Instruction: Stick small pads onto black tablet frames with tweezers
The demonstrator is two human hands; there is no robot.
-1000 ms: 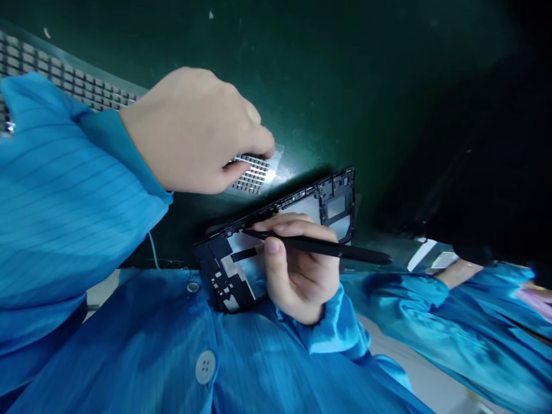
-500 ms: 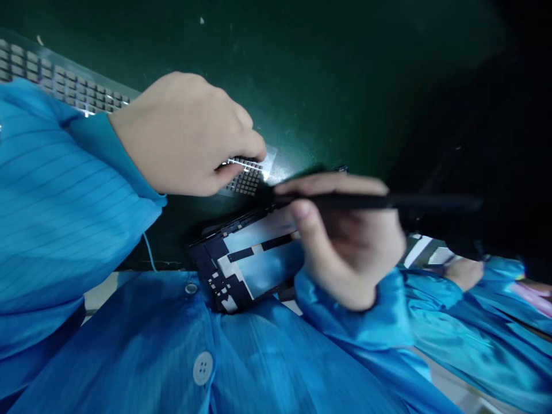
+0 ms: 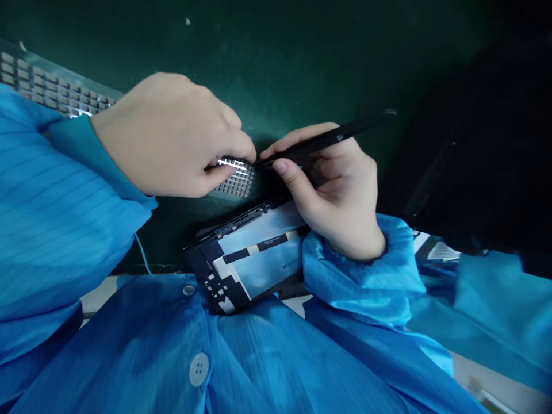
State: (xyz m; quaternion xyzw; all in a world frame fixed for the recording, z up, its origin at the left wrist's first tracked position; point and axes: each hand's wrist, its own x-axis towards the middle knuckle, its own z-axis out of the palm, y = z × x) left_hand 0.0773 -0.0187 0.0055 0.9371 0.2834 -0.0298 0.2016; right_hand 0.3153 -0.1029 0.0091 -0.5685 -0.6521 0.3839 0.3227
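Observation:
My left hand point(image 3: 176, 135) is closed, thumb and fingertips pinching the near end of a clear sheet of small grey pads point(image 3: 235, 179). In my right hand point(image 3: 340, 190) are slim black tweezers point(image 3: 328, 140), held like a pen. Their tip points left at the sheet's edge, close to my left fingertips; whether it touches a pad is too dark to tell. Below both hands an opened phone point(image 3: 263, 259), its inner side up, lies tilted at the table edge against my coat. The right wrist and sleeve cover its right end.
A longer stretch of grey pads on clear film point(image 3: 52, 86) runs under my left forearm on the dark green table point(image 3: 276, 63). A big black shape point(image 3: 466, 149) fills the right side. Beside me at lower right is another person's blue sleeve point(image 3: 491, 299).
My right hand has moved up and left from over the phone, bringing the tweezers' tip to the pad sheet. My left hand shifted slightly left, still pinching. The neighbour's hand has gone from sight.

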